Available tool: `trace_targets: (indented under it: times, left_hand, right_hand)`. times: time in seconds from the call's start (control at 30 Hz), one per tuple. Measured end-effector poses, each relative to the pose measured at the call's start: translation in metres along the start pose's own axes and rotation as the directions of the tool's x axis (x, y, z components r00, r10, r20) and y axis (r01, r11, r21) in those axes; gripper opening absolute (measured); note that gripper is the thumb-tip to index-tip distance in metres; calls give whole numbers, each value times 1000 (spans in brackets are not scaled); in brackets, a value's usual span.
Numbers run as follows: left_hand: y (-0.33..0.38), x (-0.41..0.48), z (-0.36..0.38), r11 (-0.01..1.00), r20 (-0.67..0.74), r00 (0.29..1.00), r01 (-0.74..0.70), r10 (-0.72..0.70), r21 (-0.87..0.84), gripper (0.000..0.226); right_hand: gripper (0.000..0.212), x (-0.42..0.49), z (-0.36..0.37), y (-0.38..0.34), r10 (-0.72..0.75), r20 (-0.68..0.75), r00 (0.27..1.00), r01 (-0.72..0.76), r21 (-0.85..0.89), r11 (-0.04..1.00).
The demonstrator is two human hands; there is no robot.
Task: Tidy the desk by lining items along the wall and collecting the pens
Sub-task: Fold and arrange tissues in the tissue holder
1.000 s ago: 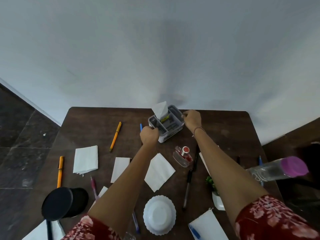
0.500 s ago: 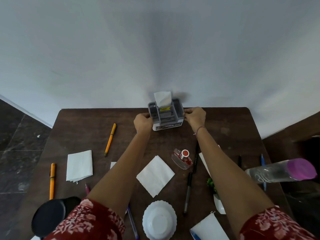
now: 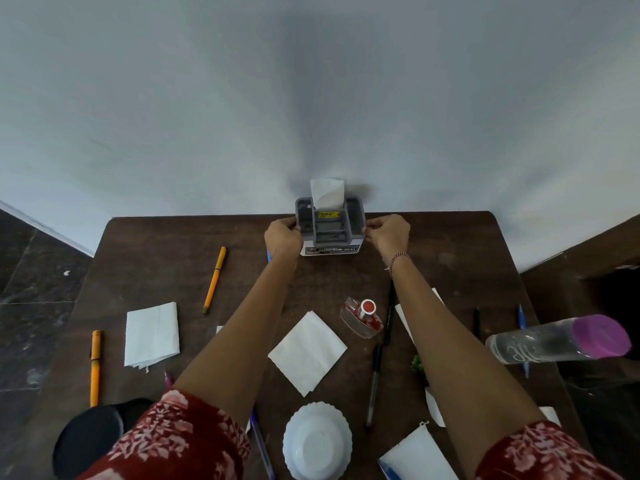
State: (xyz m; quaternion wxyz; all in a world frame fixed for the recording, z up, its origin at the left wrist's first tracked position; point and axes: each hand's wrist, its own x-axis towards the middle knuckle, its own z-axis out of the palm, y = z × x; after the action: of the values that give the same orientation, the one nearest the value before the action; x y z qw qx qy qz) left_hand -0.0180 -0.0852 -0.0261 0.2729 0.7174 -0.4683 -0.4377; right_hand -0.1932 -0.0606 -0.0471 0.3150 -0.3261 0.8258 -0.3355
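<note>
A grey desk organiser (image 3: 329, 227) with a white tissue sticking out of it stands squarely against the wall at the far middle of the brown desk (image 3: 156, 265). My left hand (image 3: 282, 236) grips its left side and my right hand (image 3: 388, 233) grips its right side. Loose pens lie about: two orange ones (image 3: 214, 279) (image 3: 95, 367) on the left, black ones (image 3: 374, 384) near the middle, blue ones (image 3: 522, 318) at the right and one under my left arm.
Folded white napkins (image 3: 152, 335) (image 3: 307, 352) lie on the desk. A small glass bottle with a red cap (image 3: 363, 317), an upturned white bowl (image 3: 317, 441), a clear bottle with a purple cap (image 3: 561, 341), a black round object (image 3: 90, 438) and a small potted plant (image 3: 419, 367) surround my arms.
Both hands turned the organiser straight and pushed it back from the desk's middle until it stands against the wall. My head moved forward with it.
</note>
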Motion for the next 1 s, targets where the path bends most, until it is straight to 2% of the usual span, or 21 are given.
trace_targets:
  times: [0.13, 0.27, 0.33, 0.4, 0.47, 0.5, 0.57, 0.63, 1.0]
  left_hand:
    - [1, -3, -1, 1000, 10, 1000, -8, 8, 19, 31]
    - [0, -6, -8, 997, -6, 999, -38, 38, 66, 24]
    - [-3, -11, -13, 992, -29, 996, -78, 81, 101, 19]
    - [-9, -18, -19, 985, -50, 993, -103, 111, 137, 22]
    - [-15, -29, -26, 979, -40, 991, -122, 130, 166, 22]
    - [-17, -34, -29, 977, -28, 991, -125, 132, 174, 14]
    - [-20, -44, -36, 971, -26, 989, -136, 144, 197, 31]
    - [-22, -53, -43, 967, -30, 986, -156, 165, 202, 39]
    - [-51, -107, -64, 943, -24, 974, -210, 224, 259, 34]
  right_hand:
    - [24, 0, -1, 0, 42, 15, 999, -43, 9, 999]
    - [36, -14, -12, -7, -3, 43, 999, 6, -64, 998]
    - [44, -27, -25, -13, -31, 12, 999, 32, -118, 992]
    - [46, -40, -36, -17, -48, -28, 998, 45, -102, 994]
    - [45, -57, -44, -22, -78, -63, 995, 75, -58, 996]
    - [43, -66, -47, -25, -103, -80, 991, 100, -40, 994]
    - [41, -83, -50, -31, -161, -117, 980, 161, -12, 987]
    - [39, -101, -52, -37, -210, -146, 967, 213, 10, 977]
    - [24, -181, -45, -54, -468, -198, 861, 492, 97, 865]
